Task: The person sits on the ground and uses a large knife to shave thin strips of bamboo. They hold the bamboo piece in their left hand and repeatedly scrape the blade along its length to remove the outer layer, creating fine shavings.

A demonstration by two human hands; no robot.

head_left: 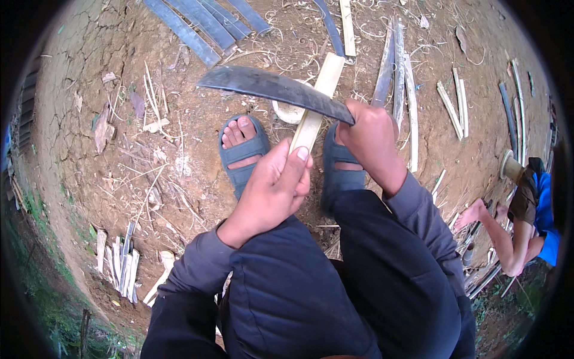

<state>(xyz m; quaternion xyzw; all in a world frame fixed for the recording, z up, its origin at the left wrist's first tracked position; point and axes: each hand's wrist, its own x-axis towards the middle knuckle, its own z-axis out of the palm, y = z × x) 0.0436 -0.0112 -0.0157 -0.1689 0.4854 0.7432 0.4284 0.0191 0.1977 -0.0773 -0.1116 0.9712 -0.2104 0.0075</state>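
My left hand is closed around the near end of a pale split bamboo strip, the thumb lying along its face. The strip slants away from me, its far end up and to the right. In my right hand is a machete with a broad, dark, curved blade pointing left. The blade crosses over the strip, and whether its edge touches the strip I cannot tell. My right fist hides the handle. A pale round block sits on the ground beneath the strip, partly covered by it.
Dark split bamboo lengths lie at the far left, and more strips lie to the right. A bundle of short pieces rests at the left. My sandalled feet flank the block. Another person sits at the right. Shavings litter the dirt.
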